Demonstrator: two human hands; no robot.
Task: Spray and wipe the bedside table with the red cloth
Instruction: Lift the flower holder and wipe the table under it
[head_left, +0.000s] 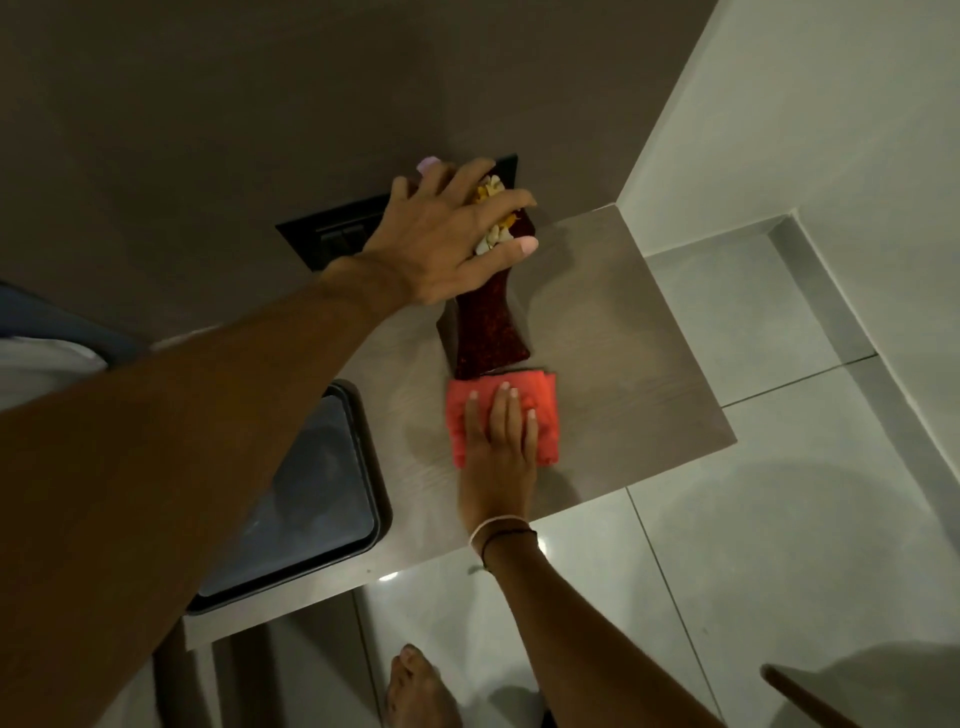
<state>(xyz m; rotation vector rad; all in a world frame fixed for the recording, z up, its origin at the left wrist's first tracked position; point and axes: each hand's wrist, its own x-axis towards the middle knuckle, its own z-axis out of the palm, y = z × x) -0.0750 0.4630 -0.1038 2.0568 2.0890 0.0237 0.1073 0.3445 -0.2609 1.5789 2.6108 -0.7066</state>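
The folded red cloth (540, 410) lies flat on the light wooden bedside table (623, 332), just in front of a dark red vase (488, 327). My right hand (501, 447) presses palm-down on the cloth with fingers spread. My left hand (447, 234) reaches over the table and grips the top of the vase, where white and yellow flowers (491, 208) poke out between my fingers. No spray bottle is in view.
A black tray (371, 499) sits on the table's left part, under my left forearm. A black switch panel (332, 239) is set in the brown wall behind. White floor tiles (779, 519) and my bare foot (415, 686) lie below the table's front edge.
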